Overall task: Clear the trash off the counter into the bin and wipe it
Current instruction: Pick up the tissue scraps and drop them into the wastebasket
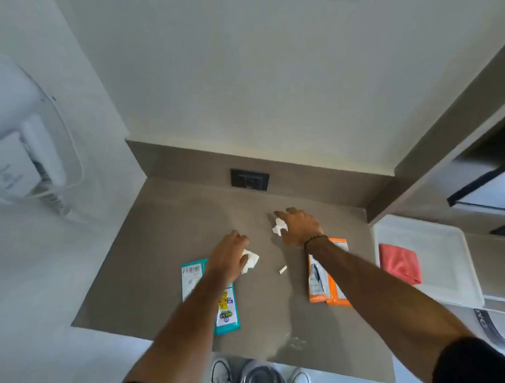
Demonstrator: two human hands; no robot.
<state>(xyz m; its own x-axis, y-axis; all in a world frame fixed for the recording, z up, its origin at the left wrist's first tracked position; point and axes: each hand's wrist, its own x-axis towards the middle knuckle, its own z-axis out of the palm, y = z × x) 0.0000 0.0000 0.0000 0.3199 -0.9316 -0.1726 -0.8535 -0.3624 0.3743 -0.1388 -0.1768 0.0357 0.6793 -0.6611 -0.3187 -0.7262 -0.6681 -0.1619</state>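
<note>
On the grey-brown counter (162, 251) my left hand (229, 256) closes around a crumpled white tissue (250, 260). My right hand (299, 225) grips a second crumpled white tissue (279, 226) farther back. A teal snack wrapper (225, 309) lies under my left forearm and an orange wrapper (320, 286) lies under my right forearm. A small white stub (282, 269) rests between the two wrappers. The round metal bin (260, 377) shows below the counter's front edge, between my shoes.
A red cloth (400, 263) lies on a white tray (436, 236) to the right of the counter. A black socket plate (249, 179) sits in the back splash. A white wall-mounted hair dryer (29, 153) hangs at the left. Shelving rises at the right.
</note>
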